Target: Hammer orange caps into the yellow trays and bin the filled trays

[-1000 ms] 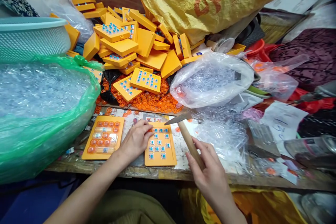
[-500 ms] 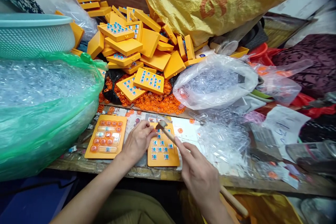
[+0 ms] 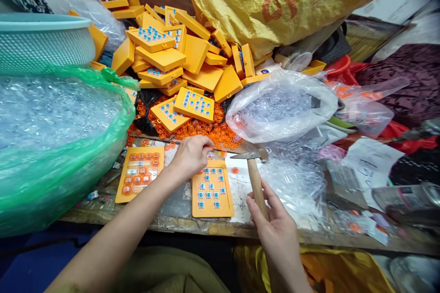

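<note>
In my right hand (image 3: 277,224) is a small hammer (image 3: 255,176), gripped by its wooden handle, with the head raised to the right of an orange panel. My left hand (image 3: 192,153) is closed in a pinch just above that panel's top edge, close to the loose orange rings (image 3: 206,136); what its fingertips hold, if anything, I cannot make out. The orange panel (image 3: 225,201) lies flat on the bench and bears rows of blue-centred square switches. To its left, partly behind my left forearm, a second orange panel (image 3: 123,196) carries orange rings and clear caps.
A heap of orange panels (image 3: 195,52) rises at the back. A green bag (image 3: 113,135) of clear pieces bulges at left, below a light-blue basket (image 3: 68,39). A white bag (image 3: 237,121) of clear pieces and loose clear pieces (image 3: 292,176) lie right. A yellow sack (image 3: 233,4) leans behind.
My left hand has moved up and away from the panel toward the rings. The hammer has swung off the panel to the right, and its head now points left and right.
</note>
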Motion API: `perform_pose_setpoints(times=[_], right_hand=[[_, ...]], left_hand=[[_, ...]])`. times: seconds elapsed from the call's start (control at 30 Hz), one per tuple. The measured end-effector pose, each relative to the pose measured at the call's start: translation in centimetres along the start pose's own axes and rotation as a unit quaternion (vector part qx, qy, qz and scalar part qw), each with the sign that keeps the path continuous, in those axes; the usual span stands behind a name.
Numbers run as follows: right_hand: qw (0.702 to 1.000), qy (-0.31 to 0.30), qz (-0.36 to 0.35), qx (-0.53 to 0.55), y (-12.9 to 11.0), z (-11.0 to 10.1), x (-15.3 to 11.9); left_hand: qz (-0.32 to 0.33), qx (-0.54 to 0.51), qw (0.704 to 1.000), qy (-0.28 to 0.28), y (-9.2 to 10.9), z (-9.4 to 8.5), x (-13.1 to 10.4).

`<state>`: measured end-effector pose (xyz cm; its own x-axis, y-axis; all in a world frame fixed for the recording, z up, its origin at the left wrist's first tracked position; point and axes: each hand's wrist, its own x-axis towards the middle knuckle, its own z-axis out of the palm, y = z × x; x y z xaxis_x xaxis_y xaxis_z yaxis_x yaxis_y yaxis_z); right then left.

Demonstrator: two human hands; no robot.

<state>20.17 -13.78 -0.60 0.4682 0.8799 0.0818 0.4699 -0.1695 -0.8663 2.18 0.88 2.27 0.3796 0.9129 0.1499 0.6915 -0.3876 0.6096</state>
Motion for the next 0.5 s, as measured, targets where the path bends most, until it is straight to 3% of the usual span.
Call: perform_pose_setpoints(times=[0.1, 0.23, 0.37, 0.5], right_hand=[[0.998, 0.001, -0.052, -0.042, 0.0, -0.2, -0.5], [0.977, -0.014, -0.185, -0.100, -0.5, 0.0, -0.5], [0.957, -0.017, -0.255, -0.136, -1.1, 0.3, -0.6], [0.932, -0.018, -0.298, -0.206, -1.2, 0.4, -0.9]], left_hand=[[-0.020, -0.092, 0.995, -0.024, 0.1, -0.5, -2.7], [-0.036, -0.164, 0.986, -0.010, -0.2, 0.5, -4.5], [0.026, -0.098, 0.995, 0.003, -0.2, 1.8, -4.5], [0.039, -0.059, 0.997, 0.025, -0.5, 2.6, -4.8]])
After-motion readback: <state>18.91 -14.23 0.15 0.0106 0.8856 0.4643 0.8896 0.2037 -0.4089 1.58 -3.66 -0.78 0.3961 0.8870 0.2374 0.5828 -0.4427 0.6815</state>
